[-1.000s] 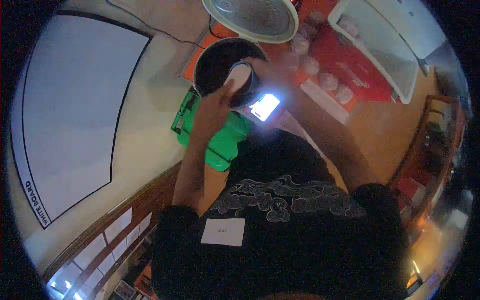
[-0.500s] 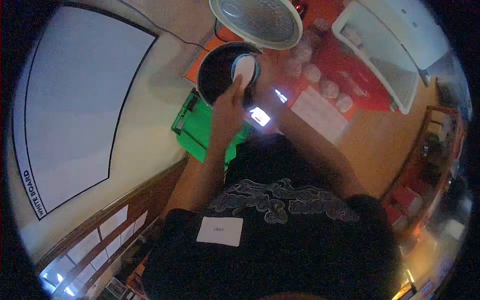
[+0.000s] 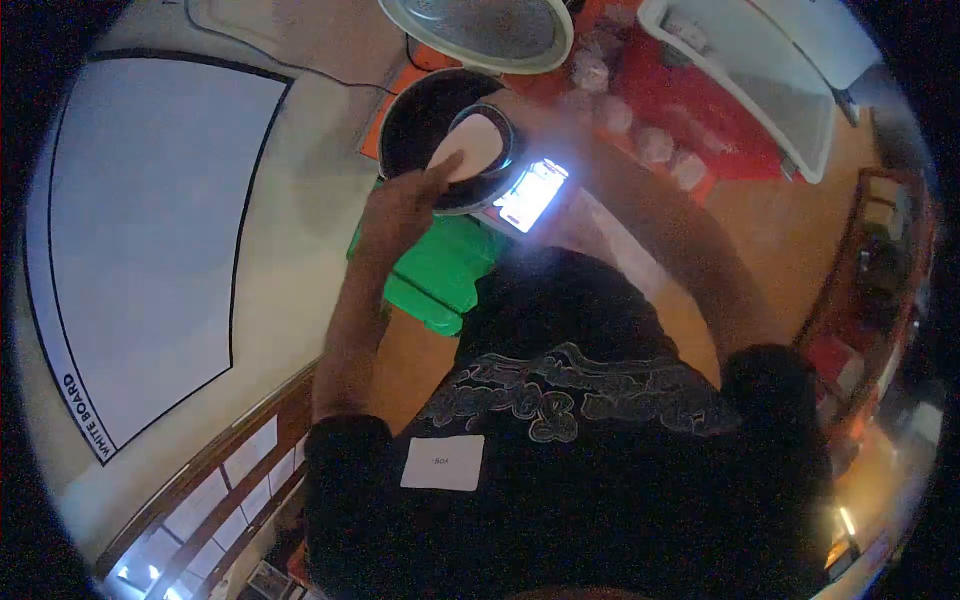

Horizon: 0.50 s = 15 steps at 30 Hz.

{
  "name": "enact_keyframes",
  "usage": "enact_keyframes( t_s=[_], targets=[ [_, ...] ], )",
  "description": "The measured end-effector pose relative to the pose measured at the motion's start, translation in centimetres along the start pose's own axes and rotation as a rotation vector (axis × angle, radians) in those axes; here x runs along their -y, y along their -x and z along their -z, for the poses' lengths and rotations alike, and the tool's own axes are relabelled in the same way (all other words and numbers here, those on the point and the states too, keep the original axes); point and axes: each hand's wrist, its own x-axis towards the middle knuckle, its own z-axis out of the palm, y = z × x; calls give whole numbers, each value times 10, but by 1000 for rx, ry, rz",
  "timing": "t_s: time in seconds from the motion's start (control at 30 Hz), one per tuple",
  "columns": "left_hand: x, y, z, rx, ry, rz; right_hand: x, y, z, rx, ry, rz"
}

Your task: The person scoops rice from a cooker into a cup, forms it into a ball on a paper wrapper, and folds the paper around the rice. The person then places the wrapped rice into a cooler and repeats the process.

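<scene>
My left hand [image 3: 402, 208] is closed around the narrow end of a white rice paddle [image 3: 472, 145]. The paddle's broad end lies over a dark bowl with a bluish rim [image 3: 512, 140]. At the bowl's far right side is my right hand [image 3: 535, 115], blurred but closed on the bowl. Both are held above the dark round pot of an open rice cooker [image 3: 405, 130]. Its lid [image 3: 490, 30] stands raised behind. A bright lit panel [image 3: 533, 195] glows at the cooker's front. What the bowl contains is hidden by the paddle.
Several round wrapped bundles [image 3: 655, 146] lie on a red sheet [image 3: 680, 100] to the right. Beyond them stands a white tub [image 3: 815, 130]. A green plastic case [image 3: 435, 275] is below the cooker. A whiteboard [image 3: 150, 230] hangs on the left wall.
My left hand has moved left and the paddle has swung from upright to a slant over the bowl. The lit panel shows more fully. The whole view has shifted slightly.
</scene>
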Motion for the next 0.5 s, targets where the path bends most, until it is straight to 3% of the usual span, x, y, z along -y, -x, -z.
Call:
enact_keyframes(
  t_s=[0.07,0.1,0.17,0.2,0.27,0.33,0.4,0.43,0.5],
  targets=[
    [24,-5,4,-28,-157,-188,-32,5,-5,106,92,-249],
    [33,-11,15,-28,-162,-208,-54,0,-10,87,100,-251],
    [44,-13,27,-91,11,-232,-92,-4,-33,122,-70,-150],
    [44,-15,22,-89,9,-238,-66,-6,-25,116,-69,-150],
    [43,-15,5,-89,-130,-329,-18,-7,-12,17,336,171],
    [38,-12,-2,-62,-48,-275,-44,-17,-29,-79,318,210],
    [29,-15,17,35,-173,-81,-60,-37,-29,-269,-1198,-758],
    [37,-13,0,37,-169,-77,-59,-36,-33,-266,-1197,-765],
    [51,-26,-31,-422,660,-110,-31,-45,-32,-571,-1297,-464]
  ],
)
